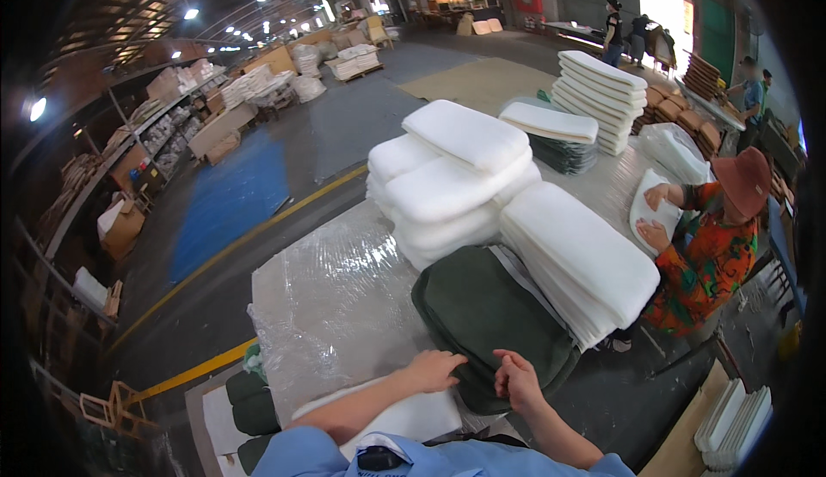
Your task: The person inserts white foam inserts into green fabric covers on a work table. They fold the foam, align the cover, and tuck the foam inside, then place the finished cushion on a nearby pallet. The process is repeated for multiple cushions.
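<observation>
My left hand (433, 368) rests flat, fingers spread, on the near edge of a stack of dark green cushion covers (482, 305). Beside it my right hand (514, 378) pinches the near rim of that same green stack, fingers curled on the fabric. The stack lies on a table wrapped in clear plastic sheet (331, 296). A white foam pad (404, 417) lies under my left forearm. Just beyond the green covers stand a pile of thick white foam cushions (452, 180) and a slanted stack of thin white foam sheets (581, 258).
A person in an orange patterned top and orange hat (714, 236) handles a white pad at the table's right. More foam stacks (598, 98) stand farther back. Green rolls (254, 400) lie lower left. Other people stand by the far benches. A yellow floor line (258, 227) runs left.
</observation>
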`<state>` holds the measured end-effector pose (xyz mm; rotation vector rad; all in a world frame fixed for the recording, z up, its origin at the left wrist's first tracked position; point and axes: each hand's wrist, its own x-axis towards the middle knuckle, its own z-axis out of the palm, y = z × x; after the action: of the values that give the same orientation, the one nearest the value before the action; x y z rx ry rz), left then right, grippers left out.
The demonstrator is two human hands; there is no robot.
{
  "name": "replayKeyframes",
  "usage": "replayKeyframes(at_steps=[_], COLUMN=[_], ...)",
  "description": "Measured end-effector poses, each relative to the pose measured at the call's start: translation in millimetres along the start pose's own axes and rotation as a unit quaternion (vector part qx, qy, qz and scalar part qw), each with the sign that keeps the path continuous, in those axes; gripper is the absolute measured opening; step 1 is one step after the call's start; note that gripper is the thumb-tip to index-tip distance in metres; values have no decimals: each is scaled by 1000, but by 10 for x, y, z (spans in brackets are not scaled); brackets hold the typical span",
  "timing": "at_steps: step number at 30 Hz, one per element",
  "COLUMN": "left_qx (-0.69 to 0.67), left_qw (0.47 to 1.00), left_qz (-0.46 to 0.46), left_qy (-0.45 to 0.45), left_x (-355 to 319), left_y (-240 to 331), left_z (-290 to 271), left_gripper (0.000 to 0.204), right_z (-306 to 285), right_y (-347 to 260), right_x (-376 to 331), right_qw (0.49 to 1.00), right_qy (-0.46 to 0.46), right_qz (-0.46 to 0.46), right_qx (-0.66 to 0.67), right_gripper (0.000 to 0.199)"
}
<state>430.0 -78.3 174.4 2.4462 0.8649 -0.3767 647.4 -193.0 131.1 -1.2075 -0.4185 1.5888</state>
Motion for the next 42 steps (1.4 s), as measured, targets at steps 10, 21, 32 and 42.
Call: replayKeyframes(at_steps=[10,21,32,42], left_qx=[-188,-201,-330,-149], left_qw=[834,764,567,691], left_qz=[-130,-160,-442,-481], left_qy=[501,591,612,519], left_x=[-1082,-2168,-4321,-4205], left_y=[341,-62,-2396,-4946], left_z=[697,1028,1640,1325], left_gripper=[34,14,17,25], right_z=[1397,2389,2619,2586], right_y=[506,1230,2248,2872], right_x=[208,-209,-397,-226], right_qw=[973,935,703,610], right_qy=[-186,-276,-208,-106], right_qz=[127,218,-318,-284], right_qx=[44,37,-601,-732], right_gripper=[61,68,49,60])
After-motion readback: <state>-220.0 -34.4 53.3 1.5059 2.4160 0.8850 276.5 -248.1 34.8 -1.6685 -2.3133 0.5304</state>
